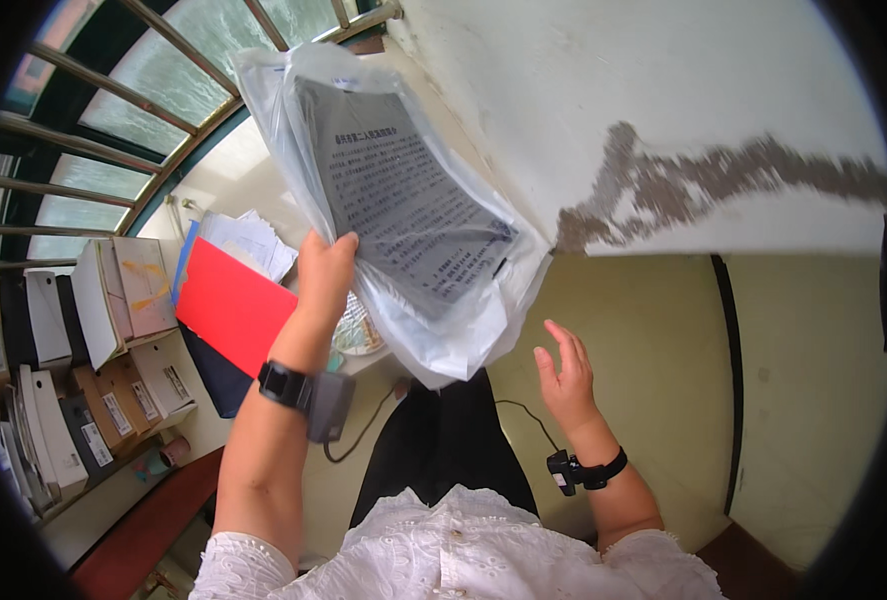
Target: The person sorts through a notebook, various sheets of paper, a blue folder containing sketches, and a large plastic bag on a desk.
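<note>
A translucent white plastic bag (pixel 451 352) hangs in front of me, pinched at its left edge by my left hand (pixel 325 270). Through the film shows a flat grey printed sheet or packet (pixel 413 202), covered in lines of writing. My right hand (pixel 565 367) is raised below and to the right of the bag, apart from it, its thumb and fingers spread with nothing between them. Behind my left hand lie a red folder (pixel 233 304) and loose white papers (pixel 252 244) on a pale ledge.
Box files (pixel 105 405) stand crowded at the left, beside a dark blue folder (pixel 214 367). Metal window bars (pixel 113 90) curve along the upper left. The white wall (pixel 638 67) has a peeling grey patch (pixel 683 187). A cup (pixel 173 451) lies near the files.
</note>
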`<state>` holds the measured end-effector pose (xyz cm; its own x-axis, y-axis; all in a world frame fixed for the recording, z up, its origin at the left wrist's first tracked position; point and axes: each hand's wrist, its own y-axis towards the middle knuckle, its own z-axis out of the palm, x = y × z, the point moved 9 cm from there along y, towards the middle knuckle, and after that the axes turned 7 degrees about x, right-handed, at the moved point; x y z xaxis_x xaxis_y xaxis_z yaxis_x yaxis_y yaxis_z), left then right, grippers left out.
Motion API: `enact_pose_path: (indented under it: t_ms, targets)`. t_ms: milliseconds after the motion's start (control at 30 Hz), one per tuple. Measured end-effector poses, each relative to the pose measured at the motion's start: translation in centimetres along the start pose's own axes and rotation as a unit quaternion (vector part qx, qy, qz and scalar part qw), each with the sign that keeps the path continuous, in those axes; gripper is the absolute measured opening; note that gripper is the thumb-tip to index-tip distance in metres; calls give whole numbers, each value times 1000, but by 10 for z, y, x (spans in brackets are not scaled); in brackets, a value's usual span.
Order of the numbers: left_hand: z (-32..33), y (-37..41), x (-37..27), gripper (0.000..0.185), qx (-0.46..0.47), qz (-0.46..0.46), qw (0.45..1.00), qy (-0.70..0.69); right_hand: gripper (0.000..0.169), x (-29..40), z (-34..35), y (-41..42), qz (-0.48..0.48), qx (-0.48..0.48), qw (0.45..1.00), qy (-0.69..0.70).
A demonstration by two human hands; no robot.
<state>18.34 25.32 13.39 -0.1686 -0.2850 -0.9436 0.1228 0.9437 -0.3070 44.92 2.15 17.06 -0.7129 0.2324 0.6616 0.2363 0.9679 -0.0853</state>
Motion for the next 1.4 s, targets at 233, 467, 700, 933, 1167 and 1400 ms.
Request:
enact_pose_path:
  t_ms: [233,467,700,933,1167,1400]
  targets:
    - [2,-47,-30,28,66,-5,997,-29,29,7,-9,-111,21,-67,997,32]
    - [26,-95,-17,31,112,-32,993,15,23,-29,-31,-183,76,-96,991,47]
    - [46,-175,-11,33,53,-59,997,21,21,-93,-34,-259,125,-82,982,115]
    - [86,-217,-14,29,23,-43,998,35,18,-166,-63,-340,146,-74,978,131]
    - [117,-191,37,21,-46,-70,953,291,17,-225,-77,-390,166,-36,972,161]
    - [115,-225,50,19,-47,-45,950,306,15,-254,-53,-406,204,-44,955,212]
